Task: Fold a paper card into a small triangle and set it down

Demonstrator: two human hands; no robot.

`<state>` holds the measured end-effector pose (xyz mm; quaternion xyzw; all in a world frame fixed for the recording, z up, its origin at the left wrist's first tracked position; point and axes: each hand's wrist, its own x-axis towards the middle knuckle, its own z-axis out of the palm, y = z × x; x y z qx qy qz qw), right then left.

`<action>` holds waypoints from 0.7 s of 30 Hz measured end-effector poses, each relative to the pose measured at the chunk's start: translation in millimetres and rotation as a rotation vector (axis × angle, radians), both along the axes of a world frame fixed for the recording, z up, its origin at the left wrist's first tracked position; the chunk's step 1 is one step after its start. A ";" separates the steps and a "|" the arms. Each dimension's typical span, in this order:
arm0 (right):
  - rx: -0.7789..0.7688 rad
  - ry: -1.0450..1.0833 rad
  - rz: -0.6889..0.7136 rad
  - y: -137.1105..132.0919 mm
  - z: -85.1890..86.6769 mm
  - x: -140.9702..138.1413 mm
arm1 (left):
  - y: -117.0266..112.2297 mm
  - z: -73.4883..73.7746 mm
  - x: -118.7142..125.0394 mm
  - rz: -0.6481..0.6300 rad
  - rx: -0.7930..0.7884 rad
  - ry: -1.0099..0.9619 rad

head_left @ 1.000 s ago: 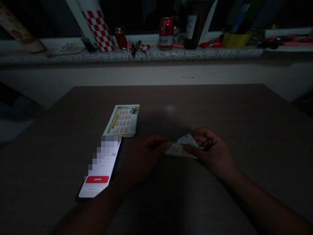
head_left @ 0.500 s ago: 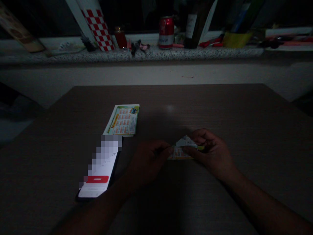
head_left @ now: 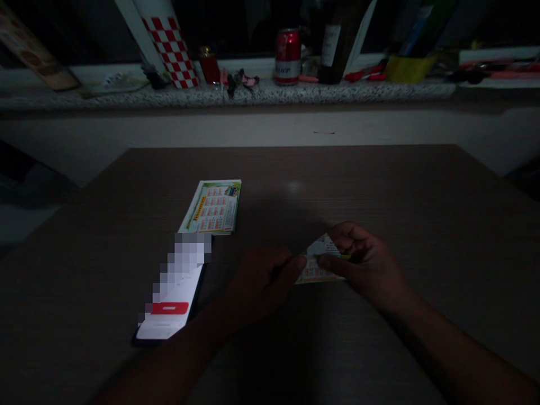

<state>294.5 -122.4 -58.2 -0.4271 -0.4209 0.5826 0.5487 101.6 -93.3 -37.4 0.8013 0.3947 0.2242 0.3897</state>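
Between my hands is a small printed calendar card (head_left: 321,269), with its upper part folded to a point. My left hand (head_left: 265,277) pinches the card's left edge with thumb and fingers. On the other side, my right hand (head_left: 366,260) grips the right part, thumb across the front and fingers behind. Part of the card is hidden by my fingers. To the left lies a stack of similar calendar cards (head_left: 215,209). A phone (head_left: 171,292) with a lit screen and a red button rests just below the stack, near my left forearm.
Everything on my level lies on a dark wooden table (head_left: 379,185). Behind it, a stone windowsill (head_left: 253,95) carries a red-and-silver can (head_left: 288,56), a dark bottle (head_left: 331,53), a red-and-white checkered tube (head_left: 172,50) and a red jar (head_left: 209,64). The light is dim.
The card has tilted slightly, its left end dropping a little and shifting right. My left hand has moved slightly down and right with it; my right hand has hardly moved.
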 end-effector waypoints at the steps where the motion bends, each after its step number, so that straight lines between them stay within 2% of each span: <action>1: -0.005 0.010 0.012 0.0 -0.1 0.1 | 0.0 0.3 -0.8 -0.017 -0.012 -0.003; 8: -0.002 -0.006 0.049 -1.1 0.9 -0.9 | -1.7 4.2 -4.4 -0.125 0.066 -0.015; 16: 0.015 0.004 0.030 0.4 2.0 1.1 | -1.6 4.0 -2.5 -0.022 -0.014 -0.052; 21: -0.001 -0.029 0.013 1.6 -0.4 2.6 | 2.4 6.6 -7.0 0.027 -0.007 -0.031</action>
